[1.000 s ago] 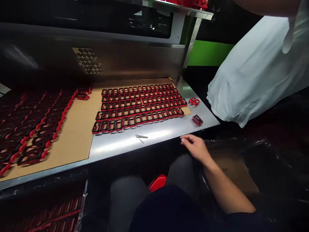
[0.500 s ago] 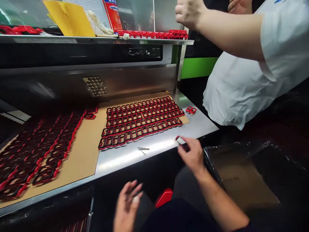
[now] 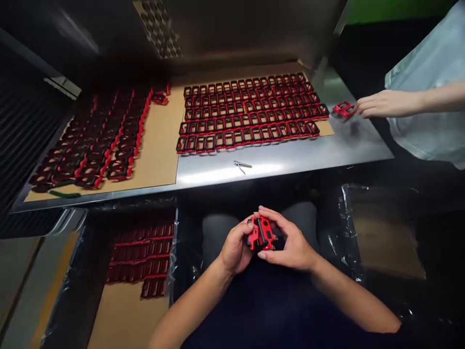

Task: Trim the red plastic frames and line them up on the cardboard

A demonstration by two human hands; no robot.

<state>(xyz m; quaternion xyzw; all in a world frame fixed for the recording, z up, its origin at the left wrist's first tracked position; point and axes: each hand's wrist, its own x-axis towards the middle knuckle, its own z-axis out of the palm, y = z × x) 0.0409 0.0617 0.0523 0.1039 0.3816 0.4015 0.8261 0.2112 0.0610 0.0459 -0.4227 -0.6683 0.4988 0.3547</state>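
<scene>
Above my lap, my left hand and my right hand grip a red and black plastic frame part between them. The left fingers and thumb close on its left side, while the right thumb and fingers hold its right side. Part of it is hidden by my fingers. Beyond my hands, several rows of similar red and black frames stand on cardboard on the metal table. A small pair of tweezers or a similar metal tool lies near the table's front edge.
More frames fill the left cardboard, with a green-handled tool beside them. Below left, a plastic-lined box holds further rows. Another lined box stands at right. A co-worker's hand touches red pieces at the table's right end.
My hands have come together over my lap, both now on a frame part. The view has tilted down. The co-worker's hand has lowered to the red pieces on the table.
</scene>
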